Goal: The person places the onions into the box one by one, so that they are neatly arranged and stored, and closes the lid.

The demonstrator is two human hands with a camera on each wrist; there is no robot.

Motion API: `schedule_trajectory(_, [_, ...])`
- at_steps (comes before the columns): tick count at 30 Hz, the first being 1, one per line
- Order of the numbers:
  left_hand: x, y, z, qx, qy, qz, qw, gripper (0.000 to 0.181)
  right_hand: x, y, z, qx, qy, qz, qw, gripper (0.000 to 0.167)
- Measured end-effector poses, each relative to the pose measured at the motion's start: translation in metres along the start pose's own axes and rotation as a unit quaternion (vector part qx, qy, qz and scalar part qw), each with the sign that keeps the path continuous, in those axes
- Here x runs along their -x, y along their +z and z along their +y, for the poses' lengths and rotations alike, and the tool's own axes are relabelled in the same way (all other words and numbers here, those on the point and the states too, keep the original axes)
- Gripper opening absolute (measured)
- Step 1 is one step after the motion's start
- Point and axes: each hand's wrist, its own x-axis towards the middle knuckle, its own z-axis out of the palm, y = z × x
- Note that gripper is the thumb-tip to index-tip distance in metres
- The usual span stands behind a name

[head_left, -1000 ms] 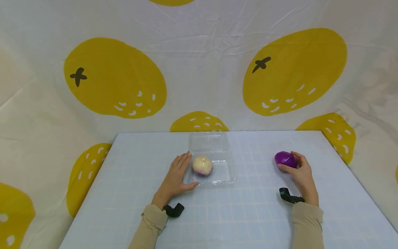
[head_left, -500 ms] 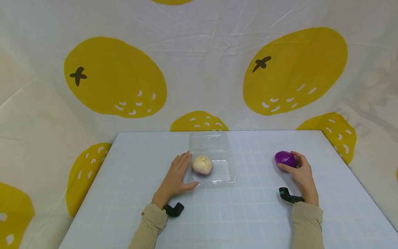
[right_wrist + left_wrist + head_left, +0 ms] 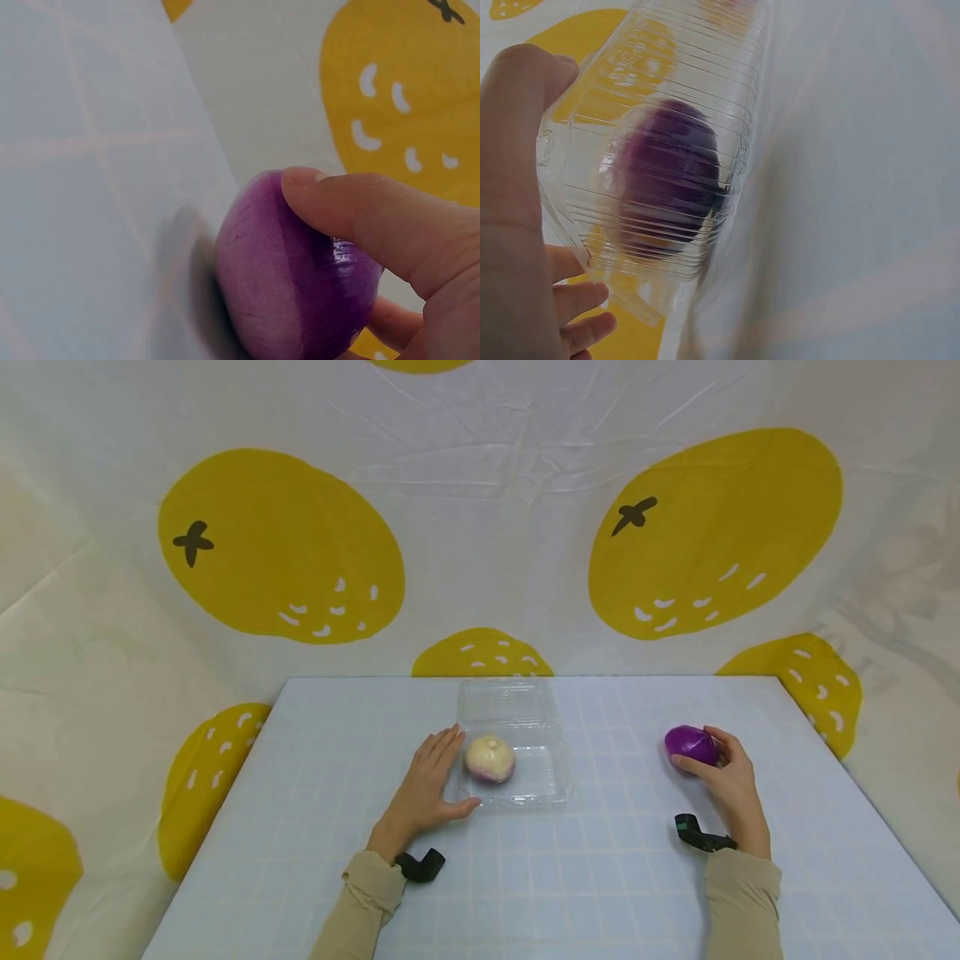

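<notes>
A clear plastic clamshell box [image 3: 536, 774] lies with its lid folded back. In its left part sits a round, cream-topped turnip [image 3: 490, 759]; its purple side [image 3: 667, 176] shows through the box wall in the left wrist view. My left hand [image 3: 422, 792] rests along the box's left side, fingers nearly straight and spread, thumb at the front edge. Off to the right, my right hand [image 3: 729, 778] holds a glossy purple onion [image 3: 688, 744] between thumb and fingers. The right wrist view shows the thumb on top of the onion [image 3: 259, 277], low at the table surface; its far fingers are mostly hidden.
A pale blue checked tabletop [image 3: 592, 868] lies under everything. Behind it hangs a white cloth [image 3: 495, 552] printed with large yellow fruit. The raised lid [image 3: 505, 702] reaches close to the table's back edge. Each wrist wears a small black camera [image 3: 422, 866].
</notes>
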Motion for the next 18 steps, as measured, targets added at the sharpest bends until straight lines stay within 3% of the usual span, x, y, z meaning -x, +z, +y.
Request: schedule_trajectory(18, [-0.0001, -0.0006, 0.0012, -0.001, -0.007, -0.007, 0.9999, 0.099, -0.0041, 0.0033, -0.0033, -0.002, 0.005, -0.01, 0.9999, 0.102])
